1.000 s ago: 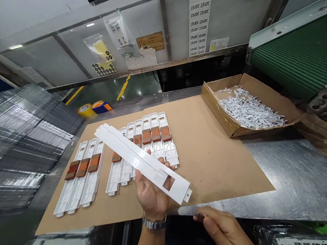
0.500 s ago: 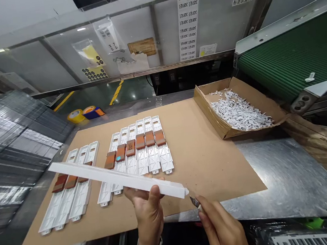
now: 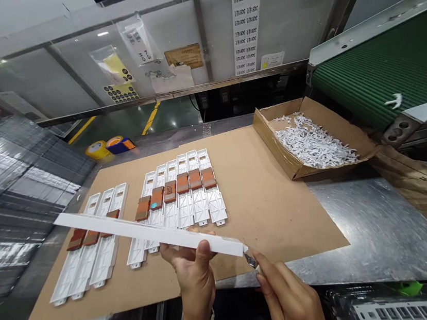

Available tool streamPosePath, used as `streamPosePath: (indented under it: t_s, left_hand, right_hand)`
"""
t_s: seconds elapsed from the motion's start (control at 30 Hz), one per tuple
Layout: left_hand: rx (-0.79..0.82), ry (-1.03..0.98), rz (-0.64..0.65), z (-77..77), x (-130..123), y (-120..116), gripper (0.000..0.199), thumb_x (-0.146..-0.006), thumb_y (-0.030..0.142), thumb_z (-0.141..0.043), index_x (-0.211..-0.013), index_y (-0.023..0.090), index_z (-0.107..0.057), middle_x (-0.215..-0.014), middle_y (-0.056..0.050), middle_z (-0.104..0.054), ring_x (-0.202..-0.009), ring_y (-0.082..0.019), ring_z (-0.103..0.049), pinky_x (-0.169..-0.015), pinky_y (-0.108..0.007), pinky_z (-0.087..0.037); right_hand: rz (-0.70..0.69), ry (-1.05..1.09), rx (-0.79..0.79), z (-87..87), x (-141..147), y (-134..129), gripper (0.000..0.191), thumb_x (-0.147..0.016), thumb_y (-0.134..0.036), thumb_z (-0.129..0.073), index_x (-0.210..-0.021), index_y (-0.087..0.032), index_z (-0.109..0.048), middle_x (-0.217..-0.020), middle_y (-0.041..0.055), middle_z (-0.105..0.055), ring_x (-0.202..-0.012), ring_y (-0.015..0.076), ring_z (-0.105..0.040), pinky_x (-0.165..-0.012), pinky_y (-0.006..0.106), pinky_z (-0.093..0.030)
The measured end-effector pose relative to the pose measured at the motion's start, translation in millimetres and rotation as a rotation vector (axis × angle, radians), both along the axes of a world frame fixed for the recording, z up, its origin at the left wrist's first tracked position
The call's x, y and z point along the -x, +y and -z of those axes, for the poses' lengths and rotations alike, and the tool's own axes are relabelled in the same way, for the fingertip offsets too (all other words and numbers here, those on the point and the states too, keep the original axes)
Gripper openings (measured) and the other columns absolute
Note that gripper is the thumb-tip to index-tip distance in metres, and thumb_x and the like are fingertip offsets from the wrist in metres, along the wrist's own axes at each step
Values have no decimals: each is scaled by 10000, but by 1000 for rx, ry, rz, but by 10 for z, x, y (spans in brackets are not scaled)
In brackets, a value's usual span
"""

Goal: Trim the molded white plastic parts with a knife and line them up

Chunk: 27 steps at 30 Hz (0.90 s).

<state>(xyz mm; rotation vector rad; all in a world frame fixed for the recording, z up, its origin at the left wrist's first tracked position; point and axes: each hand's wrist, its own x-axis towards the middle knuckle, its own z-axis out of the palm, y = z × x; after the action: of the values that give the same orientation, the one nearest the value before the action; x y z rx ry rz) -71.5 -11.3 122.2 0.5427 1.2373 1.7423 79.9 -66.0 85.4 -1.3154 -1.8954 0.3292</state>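
Note:
My left hand [image 3: 193,266] is closed around a long white plastic strip [image 3: 144,233] near its right end, thumb on the near side. The strip slants up to the left above the cardboard. My right hand [image 3: 287,291] pinches a small knife [image 3: 251,260] with a short metal blade. Its tip meets the strip's right end, at a small white nub there. Beyond my left hand lie several white plastic panels [image 3: 184,213] side by side, with reddish-brown blocks [image 3: 182,183] across them. More such panels [image 3: 105,264] lie at the left, partly hidden by the strip.
A cardboard box [image 3: 274,145] of small white scraps stands at the back right beside a green conveyor belt [image 3: 384,66], with one white piece on it. Tape rolls [image 3: 97,150] sit at the back left. A cardboard sheet [image 3: 257,201] covers much of the metal table [image 3: 385,227].
My right hand has moved slightly up and left, bringing the blade from just off the strip's end to touching it. On the conveyor, the white piece has shifted left.

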Motion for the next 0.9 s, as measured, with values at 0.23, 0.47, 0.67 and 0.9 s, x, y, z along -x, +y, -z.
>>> streamPosePath:
  t_s: [0.23,0.47,0.67,0.9]
  left_hand:
    - [11,-37,27,-18,18,-30,632,-676,221,-744,-1193,325,-394,-892,17,-627,-747,-160,-634,-650,-271,-521]
    - [19,-50,-3,-38,-4,-34,599,-673,211,-744,-1167,296,-417,-892,12,-623,-729,-156,-627,-608,-252,-518]
    - [49,-31,15,-67,-25,-45,616,-672,318,-750,-1175,303,-396,-869,12,-604,-723,-161,-626,-607,-256,-511]
    - [83,-145,418,-66,286,-114,418,-671,467,-680,-959,181,-580,-726,-44,-583,-508,-121,-539,-425,-212,-430]
  right_hand:
    - [10,4,24,2,1,-15,503,-914,-148,-444,-1400,-224,-342,-781,62,-601,-633,160,-577,-565,254,-477]
    - [23,-3,-5,-50,-25,-7,547,-904,-126,-457,-1419,-225,-302,-937,96,-643,-773,187,-635,-609,261,-509]
    - [60,-14,27,29,-92,23,490,-910,-168,-468,-1388,-220,-370,-881,81,-649,-698,174,-635,-576,249,-508]
    - [162,179,196,23,-430,249,331,-916,-300,-463,-1214,-175,-539,-1113,93,-631,-979,192,-615,-791,262,-520]
